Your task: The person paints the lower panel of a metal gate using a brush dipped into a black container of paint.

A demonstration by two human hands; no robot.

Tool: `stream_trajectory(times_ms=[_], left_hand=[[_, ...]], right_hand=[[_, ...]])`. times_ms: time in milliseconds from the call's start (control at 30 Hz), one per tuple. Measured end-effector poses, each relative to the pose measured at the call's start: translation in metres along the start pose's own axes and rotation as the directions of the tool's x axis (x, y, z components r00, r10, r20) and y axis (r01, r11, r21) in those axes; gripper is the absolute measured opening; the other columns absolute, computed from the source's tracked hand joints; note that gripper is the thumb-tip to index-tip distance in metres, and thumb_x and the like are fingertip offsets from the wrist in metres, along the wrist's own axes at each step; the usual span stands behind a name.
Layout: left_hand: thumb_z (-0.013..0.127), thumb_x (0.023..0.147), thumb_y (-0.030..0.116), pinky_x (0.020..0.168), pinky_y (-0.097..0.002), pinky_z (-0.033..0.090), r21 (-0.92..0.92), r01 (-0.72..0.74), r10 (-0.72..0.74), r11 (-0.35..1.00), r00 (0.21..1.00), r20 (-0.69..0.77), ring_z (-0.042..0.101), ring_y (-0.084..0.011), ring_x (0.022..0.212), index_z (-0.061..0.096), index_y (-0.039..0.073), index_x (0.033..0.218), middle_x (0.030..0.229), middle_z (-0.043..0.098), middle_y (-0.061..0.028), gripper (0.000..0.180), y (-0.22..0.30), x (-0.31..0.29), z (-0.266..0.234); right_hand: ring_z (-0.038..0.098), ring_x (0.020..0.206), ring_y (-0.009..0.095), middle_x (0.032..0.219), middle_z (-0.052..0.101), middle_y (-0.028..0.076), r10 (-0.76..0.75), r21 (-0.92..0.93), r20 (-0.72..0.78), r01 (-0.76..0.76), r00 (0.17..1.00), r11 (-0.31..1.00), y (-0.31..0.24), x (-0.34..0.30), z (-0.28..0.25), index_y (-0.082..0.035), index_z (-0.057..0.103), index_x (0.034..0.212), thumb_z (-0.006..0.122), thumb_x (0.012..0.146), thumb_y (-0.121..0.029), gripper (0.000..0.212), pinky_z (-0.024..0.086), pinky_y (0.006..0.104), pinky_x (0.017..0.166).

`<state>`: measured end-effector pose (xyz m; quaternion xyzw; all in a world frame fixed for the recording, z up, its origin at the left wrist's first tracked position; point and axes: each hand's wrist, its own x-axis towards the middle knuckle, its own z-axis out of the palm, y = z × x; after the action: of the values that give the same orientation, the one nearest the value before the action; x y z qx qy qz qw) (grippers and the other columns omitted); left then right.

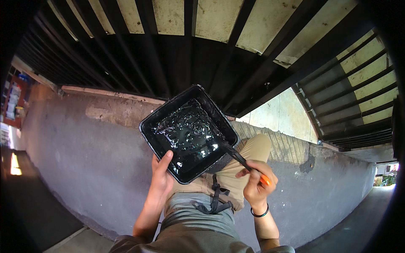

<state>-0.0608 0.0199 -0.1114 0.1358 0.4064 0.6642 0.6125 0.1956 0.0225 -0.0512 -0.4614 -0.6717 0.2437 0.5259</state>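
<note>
My left hand [161,176] grips the near rim of a square black tray [149,126] filled with glossy black paint, thumb on the edge. My right hand [257,181] holds a paintbrush [236,157] by its orange handle; the brush's dark end reaches into the tray's right corner. A dark band circles my right wrist. The tray hovers in front of my raised knee in tan trousers.
A black metal gate with vertical bars [177,63] stands ahead, with pale wall behind. Below it runs a grey concrete ledge [97,143] with a worn patch. Another barred fence section [358,97] curves off to the right. A dark apron tie hangs at my waist.
</note>
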Motion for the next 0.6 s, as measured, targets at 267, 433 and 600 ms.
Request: stream_trajectory(times_ms=[267, 433, 600], left_hand=[[0.064, 0.104, 0.022, 0.109, -0.0425, 0.052, 0.059, -0.055, 0.056, 0.997, 0.998, -0.024, 0.063, -0.0255, 0.128, 0.046, 0.001, 0.151, 0.142, 0.062, -0.0136, 0.055, -0.001, -0.01, -0.016], [0.07, 0.1, 0.021, 0.113, -0.0429, 0.048, 0.011, -0.022, 0.023, 1.0, 0.992, -0.124, 0.059, -0.025, 0.131, 0.045, 0.003, 0.15, 0.143, 0.059, -0.011, 0.059, 0.004, -0.023, -0.017], [0.067, 0.102, 0.025, 0.111, -0.0438, 0.049, 0.041, -0.012, 0.018, 0.999, 0.989, -0.147, 0.06, -0.0255, 0.13, 0.048, 0.003, 0.149, 0.141, 0.062, -0.0105, 0.055, 0.006, -0.023, -0.009]], right_hand=[[0.074, 0.065, 0.024, 0.09, 0.07, 0.02, 0.053, 0.156, -0.071, -0.041, 0.996, 0.987, 0.01, -0.011, 0.014, 0.01, 0.066, 0.115, 0.057, 0.109, -0.015, 0.027, 0.059, 0.0314, 0.058], [0.075, 0.073, 0.018, 0.097, 0.075, 0.017, 0.079, 0.185, 0.04, -0.085, 0.996, 0.979, 0.008, -0.012, 0.014, 0.006, 0.071, 0.115, 0.066, 0.097, 0.003, 0.02, 0.057, 0.0262, 0.067], [0.075, 0.073, 0.019, 0.097, 0.076, 0.016, 0.127, 0.195, 0.109, -0.146, 0.986, 0.97, 0.01, -0.001, 0.005, 0.003, 0.073, 0.115, 0.067, 0.095, 0.003, 0.021, 0.058, 0.0274, 0.066]])
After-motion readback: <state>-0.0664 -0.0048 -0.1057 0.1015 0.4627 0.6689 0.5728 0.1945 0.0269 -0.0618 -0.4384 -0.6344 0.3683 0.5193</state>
